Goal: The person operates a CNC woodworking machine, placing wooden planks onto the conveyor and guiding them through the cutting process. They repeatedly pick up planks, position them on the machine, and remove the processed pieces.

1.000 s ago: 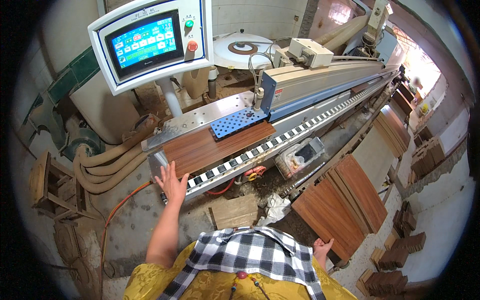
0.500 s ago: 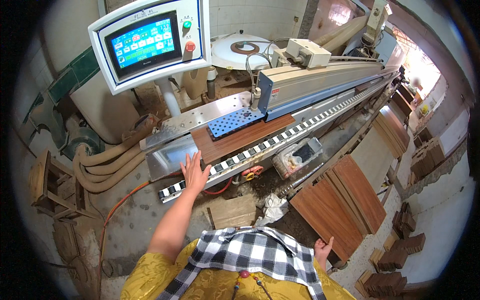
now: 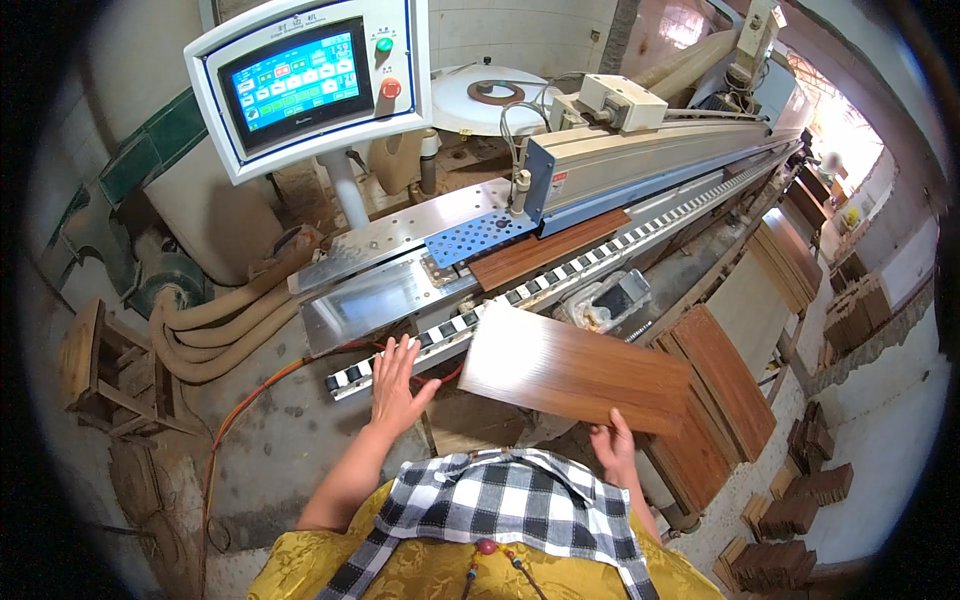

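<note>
right hand [image 3: 614, 448] grips a brown board [image 3: 570, 368] by its near edge; left hand [image 3: 398, 396] spread by the near left corner of the machine bed [image 3: 370, 302], another panel [image 3: 545, 256] on it.

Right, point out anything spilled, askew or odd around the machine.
The orange hose trails loose across the floor left of the machine, which looks untidy underfoot. Nothing looks plainly damaged.

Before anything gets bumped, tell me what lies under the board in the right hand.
Under the held board, parts of a brown board stack and a tan panel show past its edges. What lies beneath its middle is covered.
</note>
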Motion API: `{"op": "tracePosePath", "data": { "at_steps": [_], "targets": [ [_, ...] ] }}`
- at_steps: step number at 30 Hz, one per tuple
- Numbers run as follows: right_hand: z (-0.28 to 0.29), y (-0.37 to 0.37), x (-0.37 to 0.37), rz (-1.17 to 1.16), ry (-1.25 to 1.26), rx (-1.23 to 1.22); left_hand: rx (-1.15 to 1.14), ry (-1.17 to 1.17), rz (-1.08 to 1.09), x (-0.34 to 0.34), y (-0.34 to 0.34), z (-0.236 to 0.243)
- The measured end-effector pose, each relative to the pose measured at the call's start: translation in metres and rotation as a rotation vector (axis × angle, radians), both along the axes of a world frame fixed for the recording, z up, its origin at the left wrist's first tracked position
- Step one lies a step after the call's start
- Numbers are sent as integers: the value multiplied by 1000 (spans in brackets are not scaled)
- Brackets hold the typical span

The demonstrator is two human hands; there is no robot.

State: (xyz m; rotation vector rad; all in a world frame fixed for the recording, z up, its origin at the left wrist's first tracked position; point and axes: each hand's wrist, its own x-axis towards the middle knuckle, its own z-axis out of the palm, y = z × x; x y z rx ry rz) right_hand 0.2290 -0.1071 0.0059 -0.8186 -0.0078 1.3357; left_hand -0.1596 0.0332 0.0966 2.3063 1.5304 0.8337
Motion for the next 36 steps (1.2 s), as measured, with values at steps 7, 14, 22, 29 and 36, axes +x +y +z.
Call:
{"op": "tracePosePath", "data": {
  "at_steps": [7,14,22,29,36],
  "targets": [
    [26,94,-105,309,54,-28,3,256,31,-33,-29,10],
    [37,141,-172,614,74,41,1,215,297,-96,-29,-25],
    [63,140,-155,719,-190,145,-98,158,486,-92,3,-18],
    [-37,99,-25,372,-1252,-148,-196,209,590,-78,46,-11],
    [-21,65,48,441,-2320,-484,-48,279,583,-80,43,-31]
  ]
}}
